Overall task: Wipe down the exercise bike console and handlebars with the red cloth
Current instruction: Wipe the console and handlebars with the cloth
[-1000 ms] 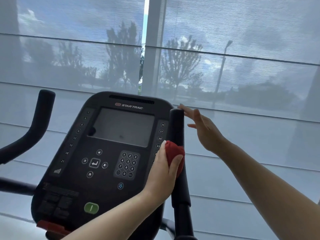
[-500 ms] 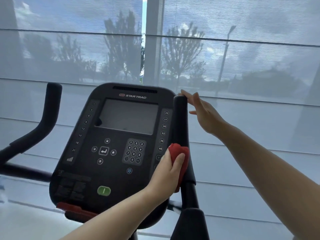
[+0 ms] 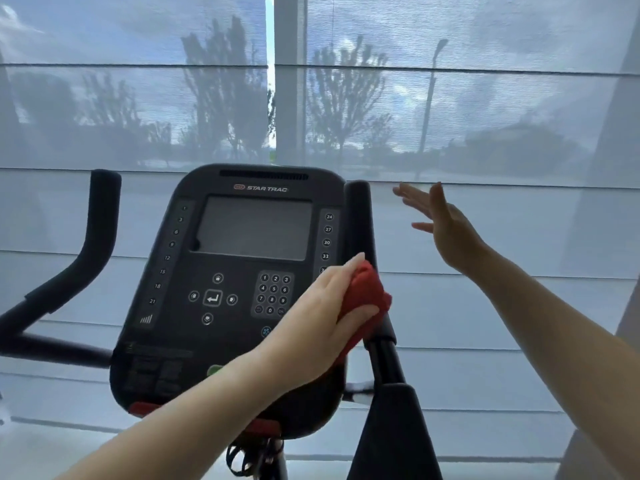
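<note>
The black exercise bike console (image 3: 242,271) faces me, with a grey screen and a keypad. To its right the upright right handlebar (image 3: 360,220) rises. My left hand (image 3: 318,317) grips the red cloth (image 3: 365,299), wrapped around the lower part of that handlebar's foam grip. My right hand (image 3: 446,230) hovers open to the right of the handlebar top, fingers spread, touching nothing. The left handlebar (image 3: 93,237) curves up at the far left.
A sheer roller blind (image 3: 450,98) covers the window right behind the bike, with a vertical window post (image 3: 289,81) in the middle. A black frame piece (image 3: 398,434) stands at the bottom right of the console.
My left hand has slid the red cloth down the right handlebar. My right hand has come off the handlebar top and moved away to the right.
</note>
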`<action>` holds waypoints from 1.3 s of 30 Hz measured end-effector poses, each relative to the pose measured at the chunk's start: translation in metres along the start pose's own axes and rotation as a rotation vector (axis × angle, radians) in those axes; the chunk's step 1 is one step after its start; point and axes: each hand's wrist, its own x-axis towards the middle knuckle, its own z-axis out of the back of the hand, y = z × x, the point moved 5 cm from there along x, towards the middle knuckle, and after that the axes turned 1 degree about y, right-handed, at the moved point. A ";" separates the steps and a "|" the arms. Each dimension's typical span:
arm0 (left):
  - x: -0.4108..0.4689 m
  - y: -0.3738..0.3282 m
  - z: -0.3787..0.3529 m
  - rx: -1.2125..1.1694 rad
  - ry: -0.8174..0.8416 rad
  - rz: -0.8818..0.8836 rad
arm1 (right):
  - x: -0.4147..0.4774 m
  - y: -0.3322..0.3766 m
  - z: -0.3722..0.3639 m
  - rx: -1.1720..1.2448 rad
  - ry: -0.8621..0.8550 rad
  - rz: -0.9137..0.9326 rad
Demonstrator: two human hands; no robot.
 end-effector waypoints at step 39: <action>-0.003 0.083 -0.032 0.023 0.106 0.138 | -0.134 0.021 -0.084 -0.408 0.114 -0.129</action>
